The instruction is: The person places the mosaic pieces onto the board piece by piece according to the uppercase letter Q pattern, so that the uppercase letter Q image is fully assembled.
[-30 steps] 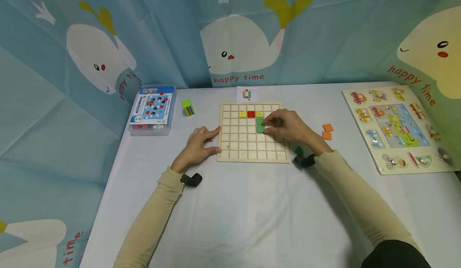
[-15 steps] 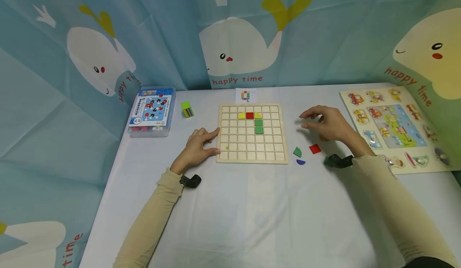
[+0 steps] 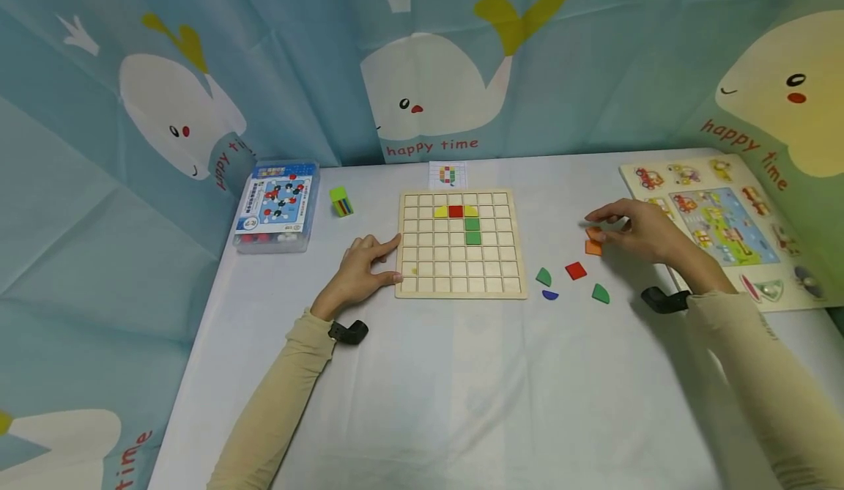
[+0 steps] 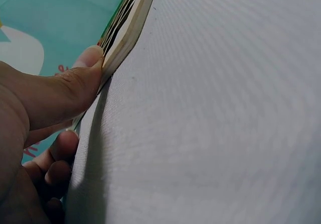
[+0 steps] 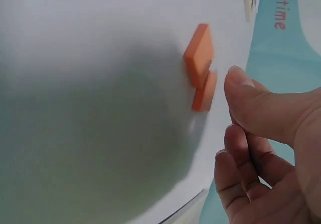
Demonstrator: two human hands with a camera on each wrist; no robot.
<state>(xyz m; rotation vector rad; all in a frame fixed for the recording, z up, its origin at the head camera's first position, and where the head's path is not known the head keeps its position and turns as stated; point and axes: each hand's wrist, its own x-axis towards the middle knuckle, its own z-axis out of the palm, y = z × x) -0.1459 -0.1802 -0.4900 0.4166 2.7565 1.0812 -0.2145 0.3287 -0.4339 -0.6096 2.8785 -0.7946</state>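
In the head view my left hand (image 3: 359,270) touches the left edge of a wooden grid board (image 3: 437,277), with thumb and index finger spread along it. The left wrist view shows the thumb (image 4: 75,86) against the board's rim. On the board lie a red square tile (image 3: 456,212), yellow corner tiles (image 3: 440,212) on either side of it, and green square tiles (image 3: 472,231) below the right one. My right hand (image 3: 642,232) reaches over two orange square tiles (image 5: 201,53), thumb and fingertips close beside them and holding nothing.
Between board and right hand lie a red tile (image 3: 576,270), green quarter-round tiles (image 3: 601,294) and a blue half-round tile (image 3: 550,295). A pattern card (image 3: 448,175) lies behind the board. A picture puzzle (image 3: 807,255) is at right; a plastic box (image 3: 273,208) and striped cube (image 3: 341,202) at left.
My right hand has left the green tiles on the board and moved right to the orange tiles, uncovering the loose red, green and blue pieces. My left hand stays at the board's edge.
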